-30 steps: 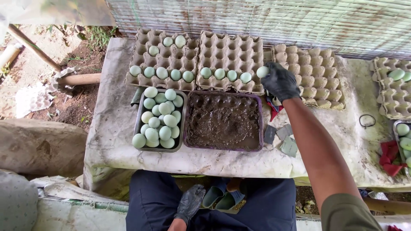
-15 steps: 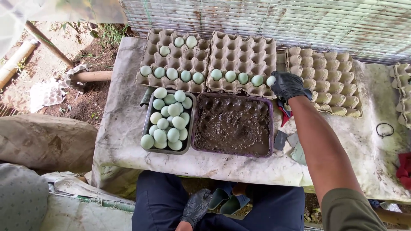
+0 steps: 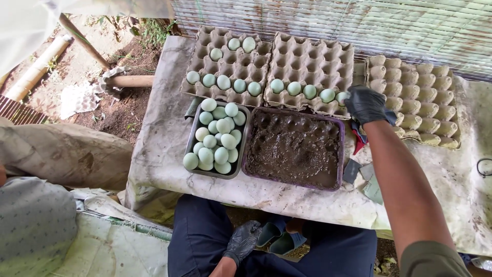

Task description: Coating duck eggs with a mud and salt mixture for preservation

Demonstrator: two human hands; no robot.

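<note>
1. Over the last second the right hand [image 3: 365,104], in a black glove, holds at the right end of the near row of the middle egg tray [image 3: 311,72]; a second ago it held a pale green egg [image 3: 342,97] just above that corner, and now the egg sits at the last cup there, the fingers closed over it.
2. By my reading the egg is being set into the cup; whether it rests fully in the cup or still hangs in the grip I cannot tell, since the glove hides its right side.
3. The row now shows five eggs: four stand free to the left, the fifth is under the fingertips.
4. The right hand is curled, thumb and fingers wrapped lightly round the egg, not spread.
5. The left hand [image 3: 243,241], also gloved, hangs low by the knee, near the edge of the counter [image 3: 164,133], loosely bent, grasping nothing that I can see.
6. Near the trays lie a metal pan of eggs [image 3: 215,137] on the left and a purple tray of dark mud [image 3: 294,149] beside it, touching or nearly so.
7. An empty egg tray [image 3: 420,100] lies to the right of the hand.
</note>
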